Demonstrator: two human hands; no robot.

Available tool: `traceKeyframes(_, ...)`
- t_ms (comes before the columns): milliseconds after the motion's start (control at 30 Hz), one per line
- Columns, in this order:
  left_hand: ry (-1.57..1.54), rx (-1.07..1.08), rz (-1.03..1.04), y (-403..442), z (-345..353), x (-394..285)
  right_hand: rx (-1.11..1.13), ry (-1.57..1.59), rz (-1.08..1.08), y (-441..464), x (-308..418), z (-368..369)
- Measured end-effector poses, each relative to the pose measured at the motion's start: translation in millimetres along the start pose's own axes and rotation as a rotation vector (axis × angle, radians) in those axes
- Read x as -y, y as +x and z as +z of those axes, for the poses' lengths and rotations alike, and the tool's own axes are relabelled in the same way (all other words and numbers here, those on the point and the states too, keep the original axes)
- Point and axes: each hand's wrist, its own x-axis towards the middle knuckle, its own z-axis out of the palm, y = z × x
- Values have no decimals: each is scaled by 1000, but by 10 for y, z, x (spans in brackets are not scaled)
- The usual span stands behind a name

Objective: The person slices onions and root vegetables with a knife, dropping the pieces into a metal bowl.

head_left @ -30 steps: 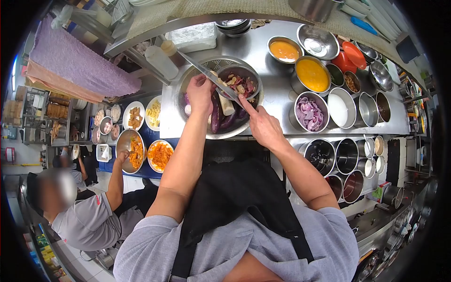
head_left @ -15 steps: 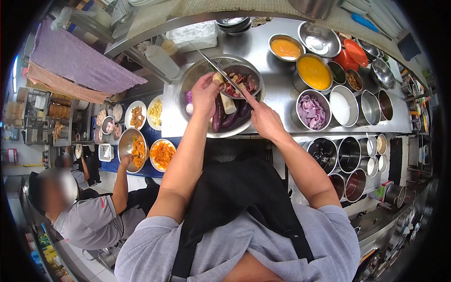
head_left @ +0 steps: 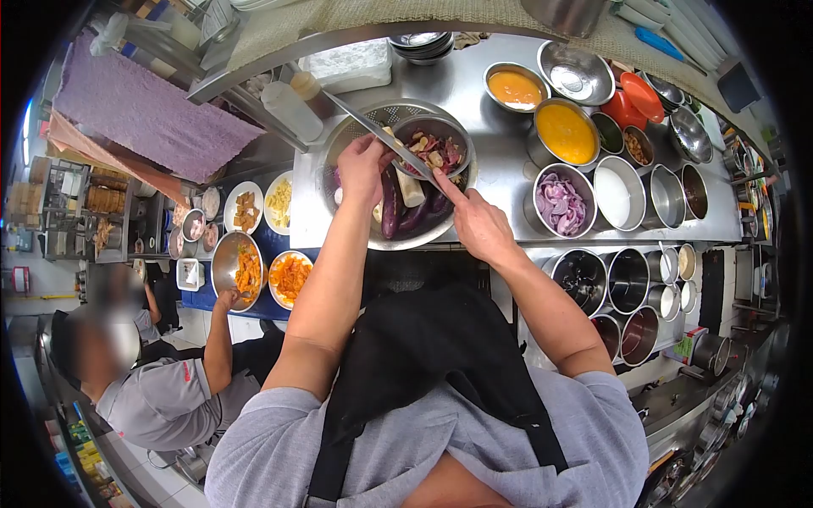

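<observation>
My right hand (head_left: 483, 224) is closed round a knife (head_left: 360, 117), index finger stretched along the blade, which slants up to the left. My left hand (head_left: 362, 168) pinches a pale tan piece of food (head_left: 388, 133) against the blade; its kind is not clear. Beneath the blade, a small metal bowl (head_left: 465, 135) holds reddish peels and pale bits. It sits in a large metal colander (head_left: 333, 140) that also holds dark purple eggplants (head_left: 389, 207) and a thick whitish stalk (head_left: 412, 191). My left wrist partly hides a red onion at the colander's left.
On the steel counter to the right stand pots of sliced red onion (head_left: 561, 203), yellow liquid (head_left: 566, 131) and white contents (head_left: 619, 192). Squeeze bottles (head_left: 288, 110) stand at the left. A co-worker (head_left: 169, 389) reaches into a bowl of orange pieces (head_left: 247, 275) at lower left.
The knife blade has slid up and to the left across the pale piece, and its angle has shifted slightly. My left fingers have curled further over the piece.
</observation>
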Motion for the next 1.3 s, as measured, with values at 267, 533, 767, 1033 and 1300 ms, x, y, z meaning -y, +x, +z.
traceKeyframes(267,310,158,-51,-280,44,111,52,13,97,177,-142,-63)
traceKeyframes(533,1385,867,-39,-598,629,-221,-34,-188,148,109,-251,-311)
traceKeyframes(767,1556,760,-82,-427,687,-85,-76,-243,120,-212,-394,-396)
traceKeyframes(1033,1619,704,-158,-163,522,-143,-22,-281,268,-931,-648,-785)
traceKeyframes(1300,1377,363,-155,252,-69,-512,-85,-28,473,-1470,-767,-1039)
